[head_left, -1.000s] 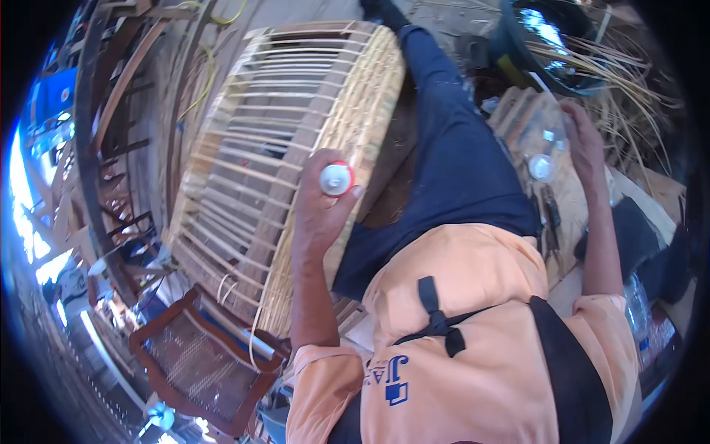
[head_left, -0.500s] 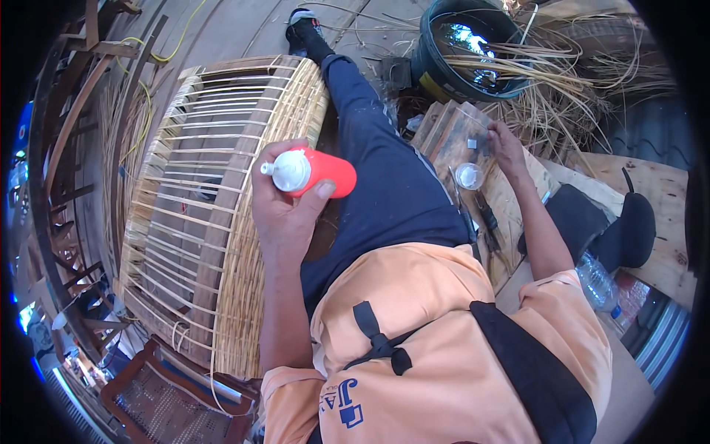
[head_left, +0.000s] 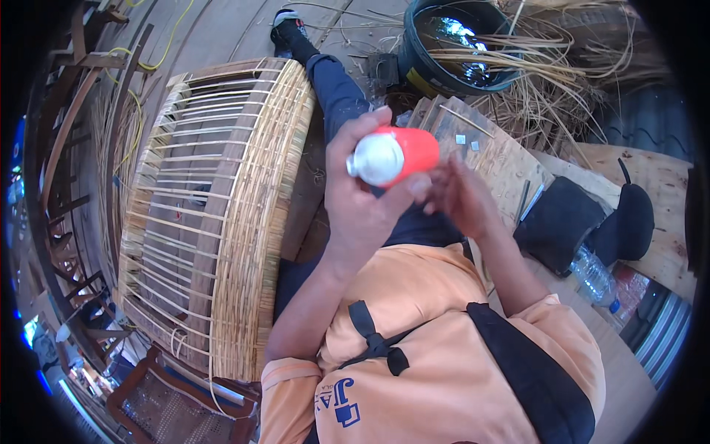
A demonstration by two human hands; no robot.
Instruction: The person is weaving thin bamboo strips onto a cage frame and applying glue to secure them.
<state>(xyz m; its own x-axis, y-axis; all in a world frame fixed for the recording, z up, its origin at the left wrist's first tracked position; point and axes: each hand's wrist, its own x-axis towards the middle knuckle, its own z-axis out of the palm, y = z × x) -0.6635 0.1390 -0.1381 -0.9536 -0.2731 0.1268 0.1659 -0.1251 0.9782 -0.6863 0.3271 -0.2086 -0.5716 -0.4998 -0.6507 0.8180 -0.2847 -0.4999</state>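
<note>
My left hand (head_left: 359, 211) is closed around a red bottle (head_left: 420, 152) with a white nozzle top, held tilted above my lap. The nozzle end points left. Close to the bottle's right end is my right hand (head_left: 467, 198), its fingers smeared by motion; whether they touch the bottle or hold anything cannot be made out. Left of my legs stands a wooden frame (head_left: 203, 248) with pale cane strands wound across it and a tightly woven side (head_left: 255, 222).
A wooden board (head_left: 510, 166) on my right bears two small whitish squares (head_left: 461, 139). Beyond it sits a dark bucket (head_left: 414, 66) of water with cane strands. A black cap (head_left: 629, 226), a plastic bottle (head_left: 594, 277) and a caned chair part (head_left: 170, 403) lie around.
The red bottle has moved right in my left hand. My right hand has left the board and come in beside the bottle. The small clear container on the board no longer shows.
</note>
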